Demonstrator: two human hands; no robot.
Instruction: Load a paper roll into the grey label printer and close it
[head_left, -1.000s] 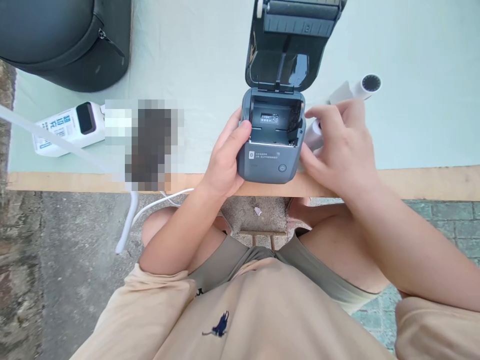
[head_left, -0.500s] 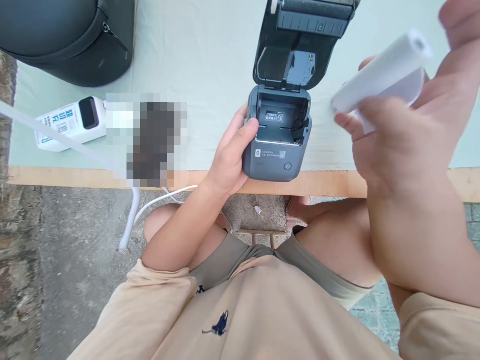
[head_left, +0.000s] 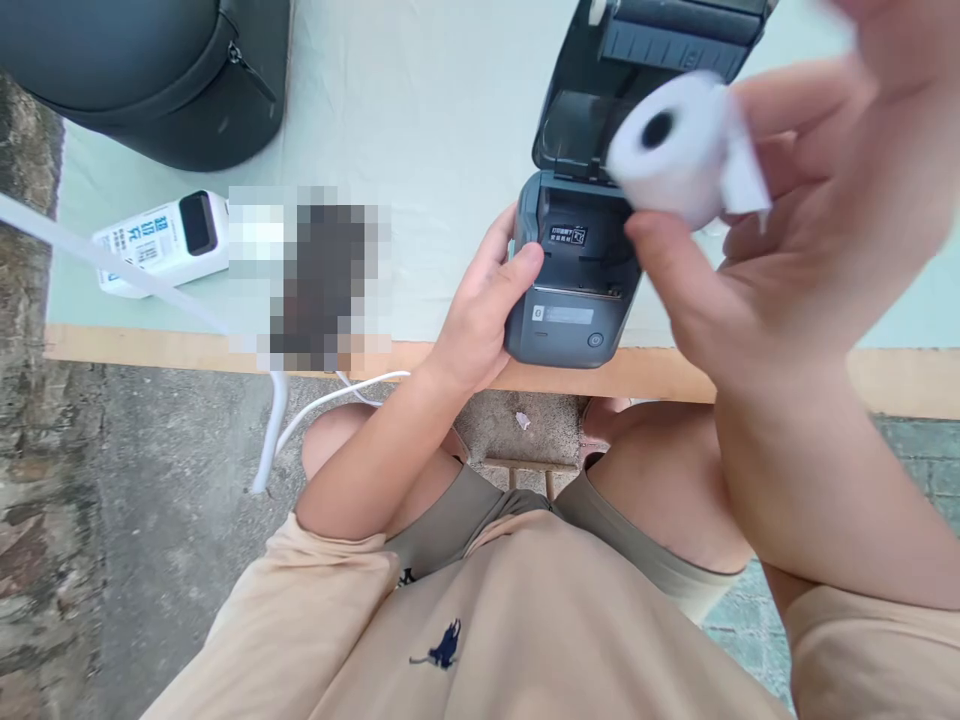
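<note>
My left hand (head_left: 491,305) grips the left side of a small dark label printer (head_left: 562,345), thumb over its front edge. The printer's lid stands up, and its paper bay shows a small printed sticker inside. In my right hand (head_left: 787,230) is a white paper roll (head_left: 671,150), with its dark core hole turned toward the printer and a loose paper end hanging at the right. The roll hovers by the raised lid, above the bay's upper right, and hides part of both. Some fingers of my right hand are blurred.
A black zippered bag (head_left: 150,80) stands at the table's far left. Below it lies a white device with a dark screen (head_left: 165,240), beside a pixelated patch. White cables (head_left: 274,430) hang over the wooden table edge (head_left: 667,382). The table has a pale green cover (head_left: 420,130).
My right hand has brought the paper roll leftward to the printer and turned its end toward it. My left hand still holds the printer, which appears slightly farther right in view.
</note>
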